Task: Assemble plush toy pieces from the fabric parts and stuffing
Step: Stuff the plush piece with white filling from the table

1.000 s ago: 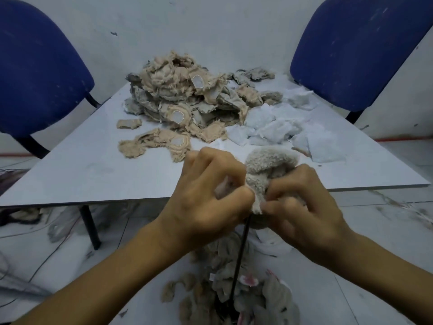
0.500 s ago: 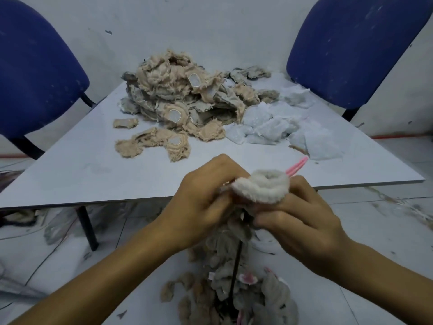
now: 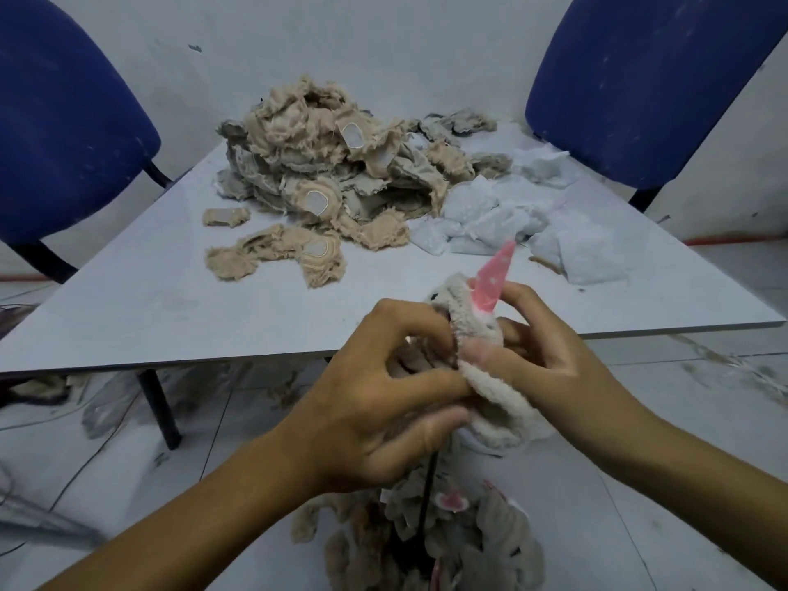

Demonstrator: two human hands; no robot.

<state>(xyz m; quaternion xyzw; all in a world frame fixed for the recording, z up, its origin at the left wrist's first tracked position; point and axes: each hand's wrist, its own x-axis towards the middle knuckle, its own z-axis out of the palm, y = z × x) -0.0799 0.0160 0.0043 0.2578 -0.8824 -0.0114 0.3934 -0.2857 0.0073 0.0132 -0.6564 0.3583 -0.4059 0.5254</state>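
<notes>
Just off the table's (image 3: pixel 170 317) near edge we hold the plush piece (image 3: pixel 490 403) in the air between both hands. Our left hand (image 3: pixel 375 411) pinches its fleecy cream skin, fingers curled; our right hand (image 3: pixel 541 356) grips the far side — likely to work it over the thin dark rod (image 3: pixel 428 492) below. A smooth pink cone (dotted white) (image 3: pixel 492 277) pokes up.

The pink ear (image 3: pixel 494 280) now stands up from the plush piece (image 3: pixel 494 398), more fleece turned out
</notes>
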